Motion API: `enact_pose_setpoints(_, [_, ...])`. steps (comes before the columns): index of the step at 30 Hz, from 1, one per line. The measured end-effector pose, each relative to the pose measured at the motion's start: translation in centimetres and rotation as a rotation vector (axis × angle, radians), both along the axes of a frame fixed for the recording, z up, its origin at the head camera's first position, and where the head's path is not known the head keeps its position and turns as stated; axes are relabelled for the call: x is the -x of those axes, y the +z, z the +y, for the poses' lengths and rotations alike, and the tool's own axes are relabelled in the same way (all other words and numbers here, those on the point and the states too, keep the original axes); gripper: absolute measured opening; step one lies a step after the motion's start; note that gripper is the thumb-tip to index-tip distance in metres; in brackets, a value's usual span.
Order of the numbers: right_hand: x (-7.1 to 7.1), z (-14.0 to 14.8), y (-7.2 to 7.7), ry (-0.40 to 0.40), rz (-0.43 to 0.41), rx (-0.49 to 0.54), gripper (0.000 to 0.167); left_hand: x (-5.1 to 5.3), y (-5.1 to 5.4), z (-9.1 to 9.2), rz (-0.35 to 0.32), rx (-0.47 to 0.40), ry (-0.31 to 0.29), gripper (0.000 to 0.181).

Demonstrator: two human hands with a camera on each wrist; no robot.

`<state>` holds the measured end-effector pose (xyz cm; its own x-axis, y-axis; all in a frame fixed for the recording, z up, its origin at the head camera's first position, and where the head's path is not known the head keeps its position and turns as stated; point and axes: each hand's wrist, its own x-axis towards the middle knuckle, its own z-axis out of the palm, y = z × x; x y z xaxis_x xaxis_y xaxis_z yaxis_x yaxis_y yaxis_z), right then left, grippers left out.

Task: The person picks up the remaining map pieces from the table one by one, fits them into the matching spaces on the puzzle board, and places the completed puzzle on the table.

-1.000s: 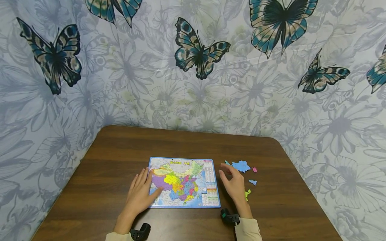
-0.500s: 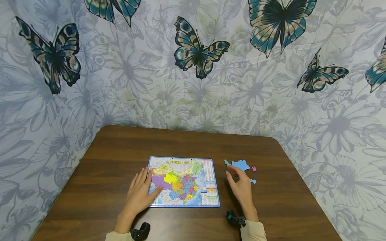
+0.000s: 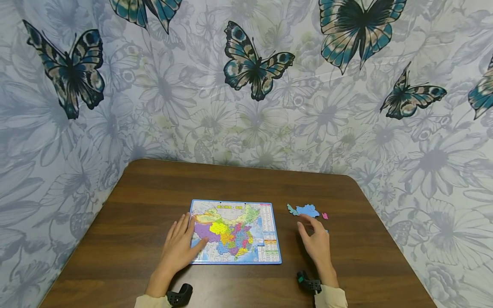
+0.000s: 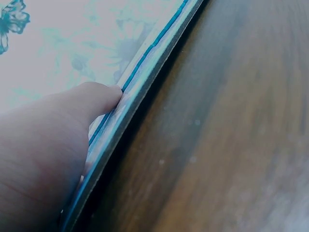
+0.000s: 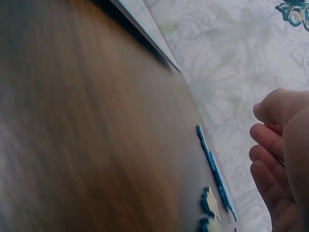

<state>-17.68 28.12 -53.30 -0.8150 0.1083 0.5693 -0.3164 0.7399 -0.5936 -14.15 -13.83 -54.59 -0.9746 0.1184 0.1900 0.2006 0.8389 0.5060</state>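
Note:
A map puzzle board [image 3: 267, 224] with a blue rim lies flat on the table, its coloured regions filled with pieces. My left hand [image 3: 176, 246] rests on its left edge, fingers straight and thumb over the lower left; in the left wrist view the thumb [image 4: 99, 99] presses the board's surface. To the right of the board, my right hand [image 3: 317, 246] is held above the table, fingers loosely bent with nothing between them. Just beyond its fingertips lie a large blue puzzle piece [image 3: 308, 209], a teal piece [image 3: 291, 210] and a pink piece [image 3: 325, 216].
Part of a small blue piece [image 3: 327, 231] peeks out beside the right hand. In the right wrist view, loose pieces [image 5: 210, 203] lie along the table near that hand. The wooden table [image 3: 366, 256] ends at a butterfly-patterned cloth wall [image 3: 173, 137].
My right hand has shifted to the right, away from the board, uncovering the teal piece and covering the small lime-green piece. The left hand stays in place.

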Motion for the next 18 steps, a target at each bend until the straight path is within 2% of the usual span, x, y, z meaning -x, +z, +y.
enact_pose_setpoints(9, [0.5, 1.4, 0.5, -0.022, -0.021, -0.008, 0.031, -0.1, 0.3, 0.0, -0.011, 0.0, 0.0, 0.089])
enact_pose_setpoints(18, [1.5, 3.0, 1.0, -0.057, -0.106, -0.026, 0.036, 0.0, 0.3, 0.0, -0.016, -0.003, 0.004, 0.089])
